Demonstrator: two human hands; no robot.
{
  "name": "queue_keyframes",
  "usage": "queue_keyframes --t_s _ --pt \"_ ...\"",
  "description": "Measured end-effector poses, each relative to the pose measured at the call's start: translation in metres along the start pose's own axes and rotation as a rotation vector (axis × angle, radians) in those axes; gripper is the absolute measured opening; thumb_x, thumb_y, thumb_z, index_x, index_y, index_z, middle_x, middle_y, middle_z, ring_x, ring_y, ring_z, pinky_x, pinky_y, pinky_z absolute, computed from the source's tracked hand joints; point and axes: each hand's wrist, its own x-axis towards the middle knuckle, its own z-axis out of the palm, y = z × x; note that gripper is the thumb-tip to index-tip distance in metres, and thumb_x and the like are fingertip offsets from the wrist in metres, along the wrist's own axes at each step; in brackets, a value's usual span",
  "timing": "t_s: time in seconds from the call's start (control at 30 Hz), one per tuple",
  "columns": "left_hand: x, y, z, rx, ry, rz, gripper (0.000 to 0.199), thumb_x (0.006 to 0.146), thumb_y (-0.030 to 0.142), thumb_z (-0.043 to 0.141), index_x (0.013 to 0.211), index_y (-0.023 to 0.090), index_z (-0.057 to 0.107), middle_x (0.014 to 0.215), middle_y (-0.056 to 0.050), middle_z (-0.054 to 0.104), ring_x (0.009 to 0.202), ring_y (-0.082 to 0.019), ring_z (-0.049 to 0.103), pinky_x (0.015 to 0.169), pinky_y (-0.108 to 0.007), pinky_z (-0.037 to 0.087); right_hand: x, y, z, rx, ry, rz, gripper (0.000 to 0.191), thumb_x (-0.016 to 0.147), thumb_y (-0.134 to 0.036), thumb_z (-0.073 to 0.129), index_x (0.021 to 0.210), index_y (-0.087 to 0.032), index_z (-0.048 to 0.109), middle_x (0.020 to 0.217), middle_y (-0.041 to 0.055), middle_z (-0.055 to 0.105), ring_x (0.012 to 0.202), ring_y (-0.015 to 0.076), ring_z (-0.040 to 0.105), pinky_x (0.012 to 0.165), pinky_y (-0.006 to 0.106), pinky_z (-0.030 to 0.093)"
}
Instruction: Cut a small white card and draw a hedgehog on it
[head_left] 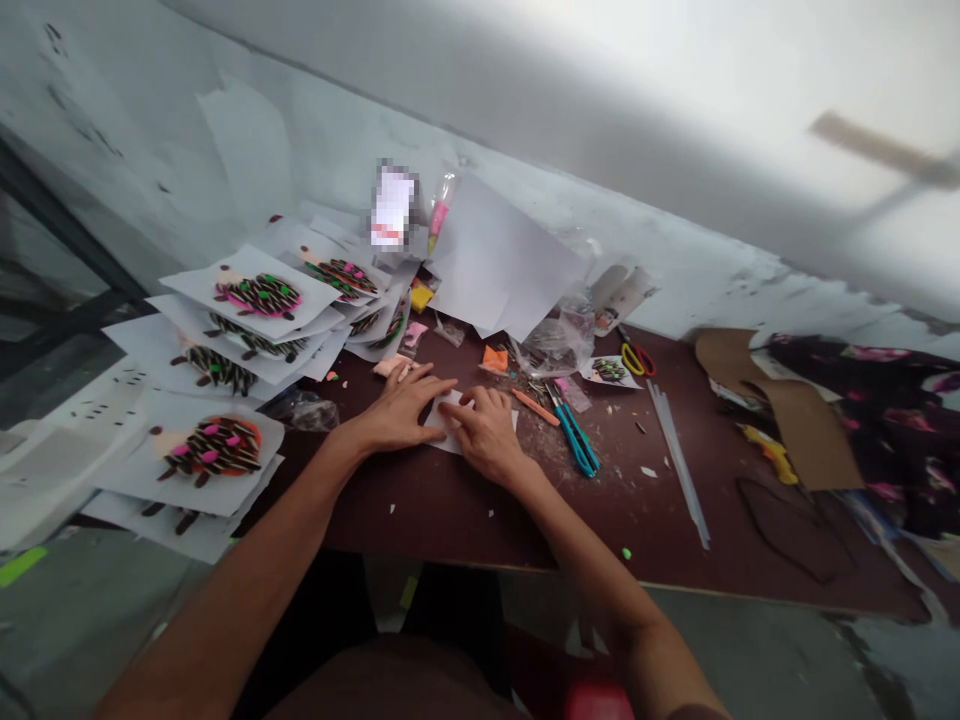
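A small white sheet of paper (448,440) lies on the dark red-brown table, partly covered by both hands. My left hand (397,408) rests flat, its fingers spread over the sheet's left edge. My right hand (489,430) bends over the paper with its fingers curled and bunched, the tips pressed down on it. Anything beneath those fingertips is hidden. Beyond the left hand sits a pale peach lump (390,366), apparently modelling clay in a bag. An orange packet (494,359) lies past the right hand. Teal-handled pliers (576,440) and an orange stick-like tool (535,407) are right of it.
Stacked sheets with clay hedgehogs (259,295) fill the left side. Behind are a phone (393,206), large white paper (502,260) and clear plastic bags (559,335). To the right lie scissors (637,357), glue sticks (679,465), a yellow glue gun (771,455) and dark floral cloth (892,420).
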Motion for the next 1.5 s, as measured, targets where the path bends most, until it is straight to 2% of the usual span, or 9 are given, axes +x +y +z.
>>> queue_keyframes --t_s 0.23,0.37,0.57,0.67,0.93,1.13,1.33,1.5 --pt "0.001 -0.003 0.002 0.01 0.002 0.004 0.067 0.08 0.037 0.064 0.143 0.023 0.047 0.142 -0.009 0.056 0.147 -0.033 0.029 0.121 -0.057 0.009 0.005 -0.006 -0.002 -0.092 -0.008 -0.082 0.027 0.096 -0.03 0.053 0.118 -0.025 0.069 0.115 0.011 0.058 0.103 0.0252 0.044 0.094 0.042 0.027" --pt "0.001 -0.005 0.004 0.033 -0.003 -0.001 0.068 0.08 0.038 0.063 0.145 0.026 0.045 0.146 -0.008 0.054 0.147 -0.033 0.029 0.12 -0.058 0.01 0.005 -0.006 0.0 -0.102 -0.012 -0.123 0.029 0.095 -0.028 0.054 0.121 -0.023 0.067 0.115 0.0114 0.058 0.102 0.0249 0.044 0.095 0.042 0.026" --pt "0.0 -0.007 0.004 0.01 0.001 0.002 0.074 0.078 0.045 0.068 0.146 0.028 0.043 0.147 -0.007 0.052 0.148 -0.031 0.026 0.121 -0.055 0.008 0.002 0.006 0.001 -0.027 0.056 0.008 0.039 0.09 -0.018 0.057 0.126 -0.028 0.066 0.11 0.008 0.059 0.099 0.0234 0.045 0.091 0.039 0.029" --pt "0.0 -0.008 0.003 0.002 -0.006 0.0 0.073 0.08 0.048 0.068 0.146 0.029 0.044 0.148 -0.006 0.052 0.149 -0.031 0.024 0.121 -0.055 0.006 -0.002 0.011 -0.003 -0.021 0.062 0.013 0.038 0.087 -0.015 0.057 0.12 -0.027 0.07 0.11 0.0085 0.06 0.099 0.024 0.045 0.09 0.039 0.03" --pt "-0.001 -0.01 0.003 0.057 -0.008 0.025 0.07 0.082 0.051 0.065 0.145 0.026 0.045 0.148 -0.007 0.052 0.15 -0.031 0.02 0.12 -0.056 0.0 -0.005 0.017 -0.013 -0.042 0.086 -0.041 0.039 0.086 -0.013 0.054 0.119 -0.025 0.071 0.112 0.0099 0.06 0.103 0.0258 0.044 0.093 0.041 0.029" --pt "-0.007 -0.004 -0.001 0.104 -0.023 0.032 0.071 0.084 0.053 0.062 0.147 0.026 0.044 0.149 -0.007 0.051 0.15 -0.033 0.02 0.12 -0.055 0.001 -0.017 0.011 -0.008 -0.021 0.065 -0.097 0.034 0.088 -0.015 0.056 0.116 -0.026 0.072 0.111 0.0083 0.059 0.099 0.0236 0.045 0.094 0.04 0.029" --pt "-0.01 -0.005 0.002 0.115 0.005 0.029 0.072 0.087 0.058 0.055 0.149 0.024 0.041 0.152 -0.008 0.047 0.15 -0.033 0.019 0.12 -0.054 0.003 -0.023 0.005 -0.004 -0.057 0.02 -0.215 0.039 0.09 -0.017 0.055 0.125 -0.03 0.067 0.118 0.0094 0.057 0.103 0.0243 0.044 0.095 0.042 0.027" --pt "-0.013 -0.005 0.005 0.131 0.028 0.026 0.071 0.088 0.059 0.053 0.148 0.022 0.044 0.151 -0.01 0.048 0.15 -0.033 0.02 0.121 -0.054 0.005 -0.023 0.005 -0.001 -0.107 0.007 -0.218 0.034 0.095 -0.021 0.051 0.123 -0.03 0.068 0.116 0.01 0.058 0.102 0.0249 0.044 0.096 0.043 0.027"
